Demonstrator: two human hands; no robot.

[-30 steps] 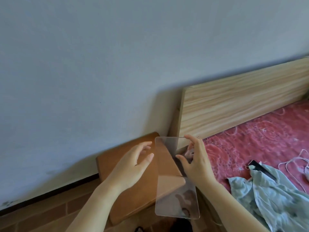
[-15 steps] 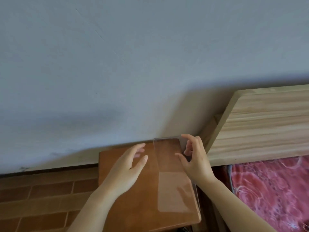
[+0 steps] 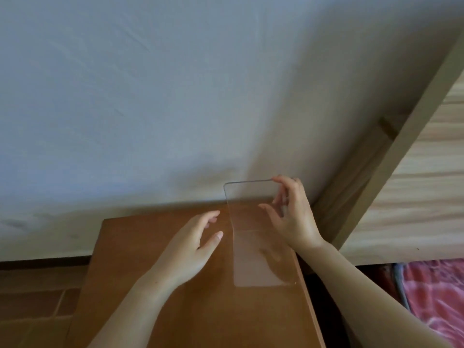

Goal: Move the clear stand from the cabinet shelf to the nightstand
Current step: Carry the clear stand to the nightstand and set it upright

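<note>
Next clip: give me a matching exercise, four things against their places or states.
Things:
1. clear bent acrylic stand
2. left hand
3. right hand
4. brown wooden nightstand

States:
A. open, beside the stand, not touching it
B. against the grey wall, beside the pale wooden headboard
C. pinching the stand's upright panel
D. base flat on the nightstand

Pairs: 1-D, 2-A, 3-C, 4-B

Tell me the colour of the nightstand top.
Warm reddish-brown wood on the nightstand, under the clear stand; the head view, the only one, shows it.
</note>
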